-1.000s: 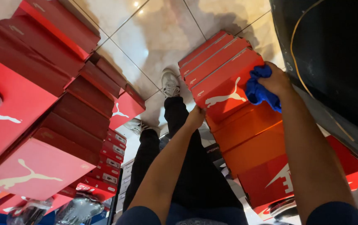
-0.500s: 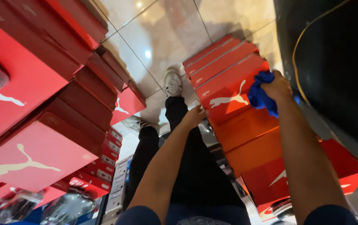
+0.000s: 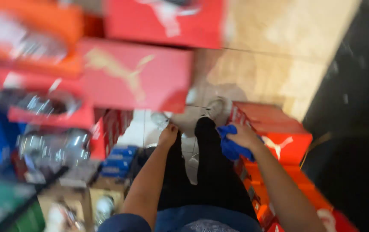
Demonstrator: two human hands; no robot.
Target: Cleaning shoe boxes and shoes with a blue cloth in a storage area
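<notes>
Right hand with fingers curled tight round a blue cloth, bunched in the grip and pressed against the near edge of the top red box of a stack. Cloth hanging a little below the palm, on the side of that top box facing the legs. More red and orange boxes of the same stack directly beneath the top box, stepping down toward the lower right corner. Left hand bare, hanging left of the top box with the black trouser leg between; fingers seemingly folded loosely inward, holding nothing, though too blurred for certainty. A pale shoe just beyond the top box's far left corner, on the light tiled floor. Well left of the top box, and above it in the view, a wall of large red boxes, heavily smeared by motion. Below those, further left still, small blue boxes and shiny blurred shapes impossible to identify. Right of the top box, a dark surface running down the edge of the view.
</notes>
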